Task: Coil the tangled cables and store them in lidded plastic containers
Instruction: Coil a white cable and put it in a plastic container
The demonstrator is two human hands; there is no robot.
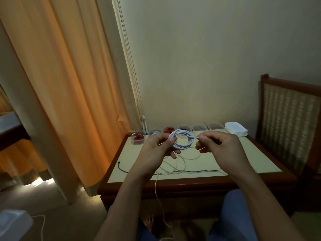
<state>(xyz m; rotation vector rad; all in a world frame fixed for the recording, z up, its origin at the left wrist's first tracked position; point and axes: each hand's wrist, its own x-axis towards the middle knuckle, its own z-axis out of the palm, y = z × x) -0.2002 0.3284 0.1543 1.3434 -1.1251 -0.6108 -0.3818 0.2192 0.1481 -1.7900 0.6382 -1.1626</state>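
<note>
- Bench strewn with loose cable; white coil pinched by left hand fingers.
- Tail pinched by right hand; should be wrapped snugly.

White cable is wound into a small coil in the air, clear containers lined up behind it.

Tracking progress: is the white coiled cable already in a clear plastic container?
No, the left hand and right hand hold the white coiled cable above the table.
</note>
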